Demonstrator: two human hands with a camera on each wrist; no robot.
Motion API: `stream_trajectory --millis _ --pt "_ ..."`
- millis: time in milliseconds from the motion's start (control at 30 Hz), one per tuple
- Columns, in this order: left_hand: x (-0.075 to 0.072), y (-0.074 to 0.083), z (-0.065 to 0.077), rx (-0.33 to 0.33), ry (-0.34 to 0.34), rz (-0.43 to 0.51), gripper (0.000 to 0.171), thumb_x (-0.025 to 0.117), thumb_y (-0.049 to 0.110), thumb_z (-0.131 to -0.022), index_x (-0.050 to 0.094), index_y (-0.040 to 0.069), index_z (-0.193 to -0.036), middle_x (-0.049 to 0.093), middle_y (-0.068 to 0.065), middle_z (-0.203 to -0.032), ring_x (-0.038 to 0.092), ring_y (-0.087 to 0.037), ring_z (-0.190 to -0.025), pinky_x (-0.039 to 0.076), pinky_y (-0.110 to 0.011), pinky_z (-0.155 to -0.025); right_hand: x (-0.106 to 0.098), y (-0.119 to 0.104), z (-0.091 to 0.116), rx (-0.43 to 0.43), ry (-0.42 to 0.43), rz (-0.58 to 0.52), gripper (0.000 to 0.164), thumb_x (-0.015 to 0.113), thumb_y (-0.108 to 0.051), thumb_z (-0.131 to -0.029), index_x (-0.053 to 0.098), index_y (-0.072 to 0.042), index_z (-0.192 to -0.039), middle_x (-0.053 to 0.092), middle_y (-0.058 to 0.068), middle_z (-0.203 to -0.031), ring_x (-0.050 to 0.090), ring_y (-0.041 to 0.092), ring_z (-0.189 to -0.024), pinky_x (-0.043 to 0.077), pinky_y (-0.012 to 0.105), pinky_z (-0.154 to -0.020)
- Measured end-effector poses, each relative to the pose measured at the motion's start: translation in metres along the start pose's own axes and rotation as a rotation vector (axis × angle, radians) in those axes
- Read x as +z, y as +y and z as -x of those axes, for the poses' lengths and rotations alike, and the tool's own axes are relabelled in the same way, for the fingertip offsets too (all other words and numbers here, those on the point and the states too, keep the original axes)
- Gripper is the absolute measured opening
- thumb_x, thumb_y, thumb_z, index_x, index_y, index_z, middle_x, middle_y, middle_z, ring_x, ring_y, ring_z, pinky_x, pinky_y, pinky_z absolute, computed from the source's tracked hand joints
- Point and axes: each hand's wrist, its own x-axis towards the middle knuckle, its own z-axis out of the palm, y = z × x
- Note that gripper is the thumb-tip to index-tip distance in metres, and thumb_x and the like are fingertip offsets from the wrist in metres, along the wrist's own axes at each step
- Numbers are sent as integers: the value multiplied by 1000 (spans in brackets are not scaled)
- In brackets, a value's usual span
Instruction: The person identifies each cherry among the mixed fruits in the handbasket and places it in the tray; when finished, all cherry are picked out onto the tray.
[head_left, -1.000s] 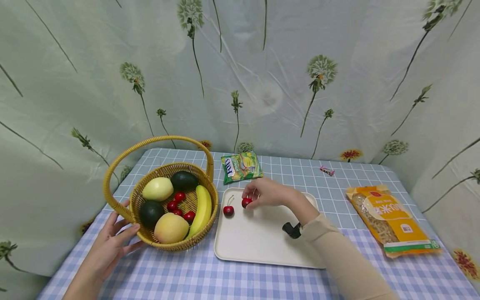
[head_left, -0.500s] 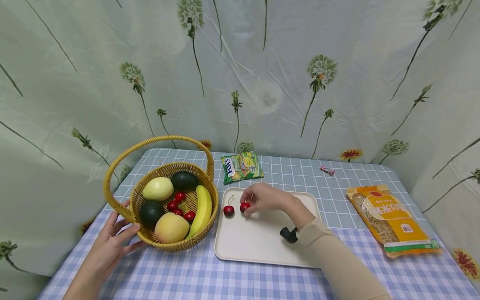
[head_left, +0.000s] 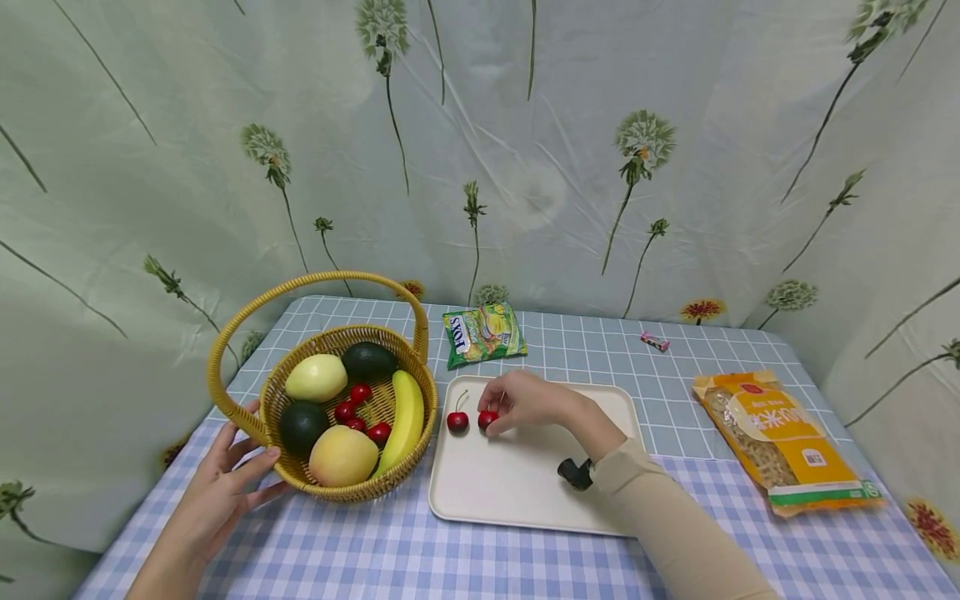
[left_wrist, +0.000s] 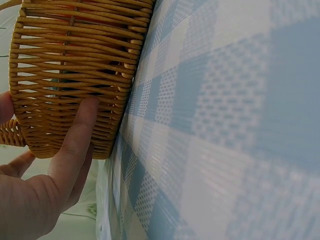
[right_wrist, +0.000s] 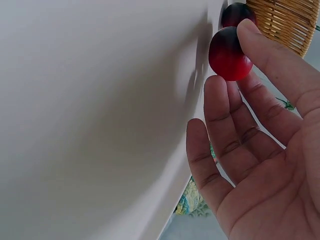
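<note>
In the head view, my left hand (head_left: 221, 492) grips the wicker basket (head_left: 352, 492) at its left, by the foot of the handle. Its fingers reach to the woven wall in the left wrist view. Over the cream tray (head_left: 510, 508), my right hand (head_left: 536, 398) holds a red cherry (right_wrist: 230, 54) between thumb and fingers. Another cherry (head_left: 457, 422), with a stem, lies on the tray just left of it. Several cherries (head_left: 345, 412), a banana (head_left: 406, 421), a peach (head_left: 342, 456), a pale yellow-green fruit (head_left: 316, 378) and two dark green fruits (head_left: 369, 362) lie inside the basket.
A green Fox's candy bag (head_left: 485, 335) lies behind the tray. Farther right are a small pink-wrapped sweet (head_left: 655, 342) and an orange food packet (head_left: 783, 442). A black camera (head_left: 575, 473) is on my right wrist. A dandelion-print curtain (head_left: 540, 167) hangs behind the table.
My right hand has shifted slightly left and toward me with the cherry, closer to the stemmed one. The left hand and the basket have stayed in place.
</note>
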Motion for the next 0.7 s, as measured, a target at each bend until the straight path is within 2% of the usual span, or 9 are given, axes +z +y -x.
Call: stream_trajectory --millis 700 --pt "1 -1 1 3 1 20 87 61 13 -111 7 43 -172 32 -8 -149 63 5 -109 64 -38 -86 2 1 0 17 -16 -7 30 93 -16 -85 76 -10 -108 71 -5 -89 61 5 -81 52 20 -77"
